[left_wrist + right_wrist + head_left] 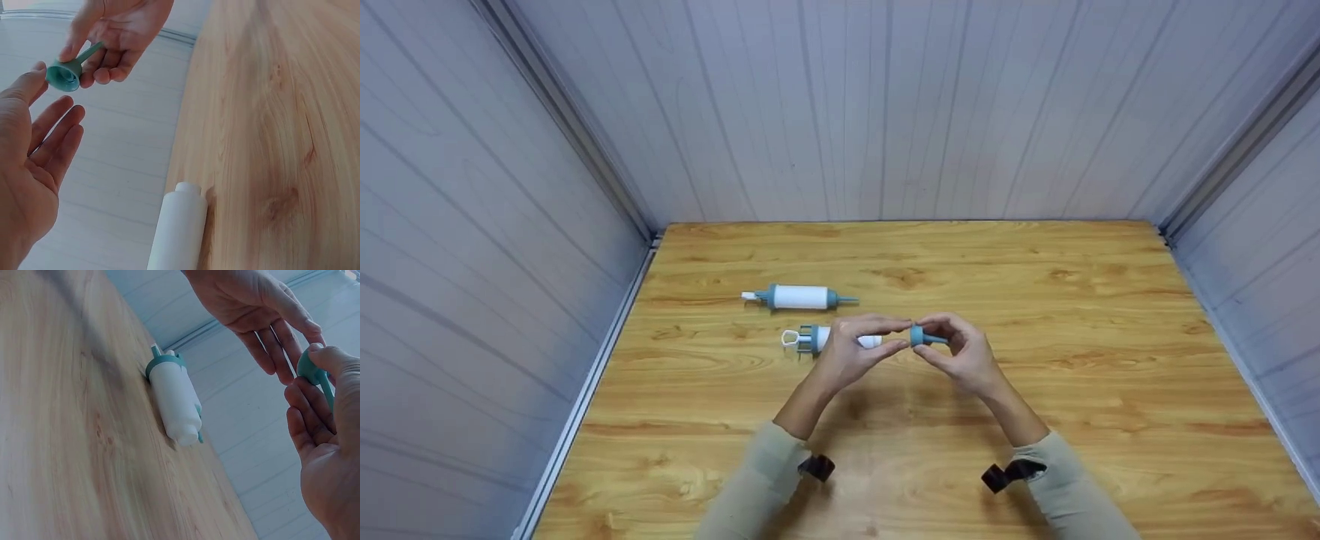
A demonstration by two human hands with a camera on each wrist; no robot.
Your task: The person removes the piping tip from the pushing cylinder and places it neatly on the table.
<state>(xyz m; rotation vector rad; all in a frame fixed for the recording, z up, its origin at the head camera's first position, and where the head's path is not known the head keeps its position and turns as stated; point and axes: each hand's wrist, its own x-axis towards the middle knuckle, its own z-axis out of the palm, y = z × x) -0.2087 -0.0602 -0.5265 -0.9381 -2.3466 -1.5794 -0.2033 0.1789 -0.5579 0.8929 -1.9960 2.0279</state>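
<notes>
Between thumb and fingers, my right hand point(964, 356) pinches a teal nozzle cap point(916, 335) with a thin spout. In the left wrist view, the hollow inside of the nozzle cap point(63, 77) faces my left side. My left hand point(851, 351) is held out with fairly straight fingers, thumb and index fingertips right at the cap's rim. Under that hand lies a white syringe-like tube point(871, 341) with a teal collar and a white looped handle, partly hidden by the hand. Its bare narrow neck shows in the right wrist view, where the white tube point(174, 396) lies on its side.
Farther back on the wooden table point(1072, 315) lies a second white tube point(801, 297), with a teal nozzle and collar fitted at its ends. Pale panel walls point(840, 112) enclose the table at the back and both sides. Dark wrist cameras point(817, 468) sit on both sleeves.
</notes>
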